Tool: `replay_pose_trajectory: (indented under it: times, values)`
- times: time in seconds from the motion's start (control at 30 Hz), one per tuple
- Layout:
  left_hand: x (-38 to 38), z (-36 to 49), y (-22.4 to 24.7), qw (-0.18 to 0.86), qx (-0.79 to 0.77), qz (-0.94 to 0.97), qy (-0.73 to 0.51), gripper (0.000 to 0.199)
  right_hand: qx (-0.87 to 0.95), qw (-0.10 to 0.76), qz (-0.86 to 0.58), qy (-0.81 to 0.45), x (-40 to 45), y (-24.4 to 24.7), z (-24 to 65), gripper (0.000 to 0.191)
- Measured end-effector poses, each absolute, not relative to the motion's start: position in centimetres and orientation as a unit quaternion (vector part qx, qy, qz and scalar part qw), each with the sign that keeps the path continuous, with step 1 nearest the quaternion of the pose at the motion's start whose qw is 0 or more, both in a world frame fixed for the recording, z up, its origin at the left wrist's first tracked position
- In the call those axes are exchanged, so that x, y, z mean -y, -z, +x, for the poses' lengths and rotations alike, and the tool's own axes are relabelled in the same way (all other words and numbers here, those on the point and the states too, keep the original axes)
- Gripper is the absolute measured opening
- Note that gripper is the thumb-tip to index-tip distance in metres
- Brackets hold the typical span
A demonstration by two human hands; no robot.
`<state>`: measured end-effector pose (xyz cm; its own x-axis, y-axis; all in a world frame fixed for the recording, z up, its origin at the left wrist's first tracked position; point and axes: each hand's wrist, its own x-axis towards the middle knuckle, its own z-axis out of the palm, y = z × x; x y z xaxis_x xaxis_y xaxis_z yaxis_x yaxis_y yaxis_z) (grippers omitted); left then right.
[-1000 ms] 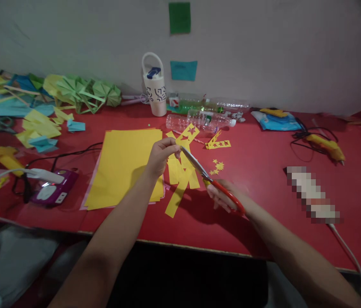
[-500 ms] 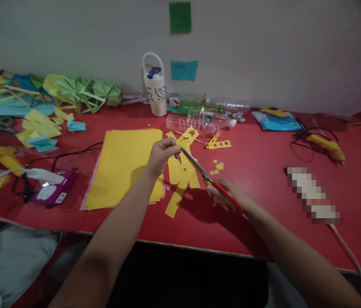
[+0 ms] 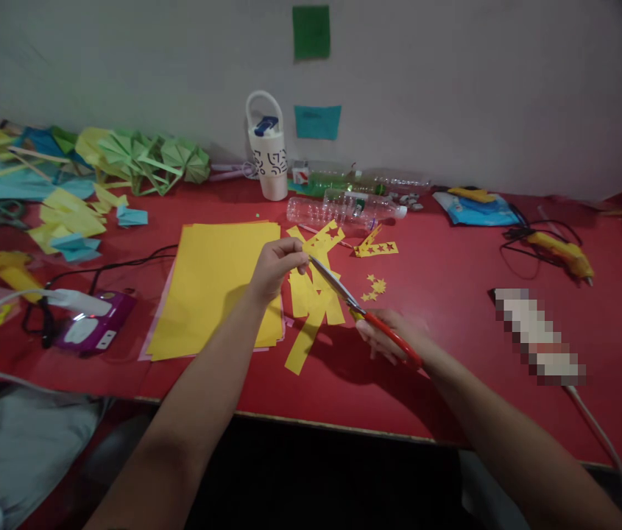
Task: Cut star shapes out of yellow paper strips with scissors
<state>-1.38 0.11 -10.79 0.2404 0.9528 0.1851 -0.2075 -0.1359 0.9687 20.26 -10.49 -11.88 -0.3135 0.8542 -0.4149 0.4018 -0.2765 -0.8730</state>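
Gripping scissors [image 3: 366, 315] by the red handles in the right hand [image 3: 377, 343], likely to steer the blades, with tips close to the left hand [image 3: 278, 269], pinched closed, perhaps around something too small to make out. Hovering above yellow strips [image 3: 316, 316] on the red table [image 3: 437, 250], with small stars [image 3: 379, 285] just to the right, presumably apart to avoid mixing.

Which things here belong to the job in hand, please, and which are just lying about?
Seemingly for the job: red-handled metal scissors in the right hand; yellow paper strips; small yellow paper stars.

Apparently lying about: white patterned tumbler; clear plastic bottles; yellow glue gun on the right.
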Motion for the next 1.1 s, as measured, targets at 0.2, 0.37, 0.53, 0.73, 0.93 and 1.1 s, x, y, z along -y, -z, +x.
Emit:
replay_pose_trajectory:
  times: [0.2, 0.37, 0.53, 0.73, 0.93, 1.1]
  values:
    - [-0.1, -1.4, 10.9, 0.555, -0.337, 0.56, -0.514, 0.015, 0.573, 0.203, -0.543, -0.58, 10.6, 12.0, 20.3, 0.047]
    - [-0.1, -1.3, 10.9, 0.559, -0.325, 0.558, -0.52, 0.013, 0.58, 0.216, -0.524, -0.585, 10.5, 12.2, 20.4, 0.046]
    - [0.1, -1.1, 11.0, 0.535, -0.322, 0.576, -0.528, 0.016, 0.576, 0.227, -0.518, -0.59, 10.5, 12.4, 20.5, 0.047]
    - [0.5, -0.6, 11.2, 0.531, -0.317, 0.582, -0.527, 0.021, 0.574, 0.24, -0.535, -0.571, 10.6, 11.9, 20.2, 0.046]
    - [0.9, -0.2, 11.0, 0.537, -0.333, 0.567, -0.529, 0.02, 0.561, 0.247, -0.539, -0.578, 10.7, 11.7, 20.0, 0.048]
    - [1.0, 0.0, 10.8, 0.536, -0.344, 0.565, -0.525, 0.024, 0.56, 0.245, -0.528, -0.59, 10.6, 11.8, 20.0, 0.048]
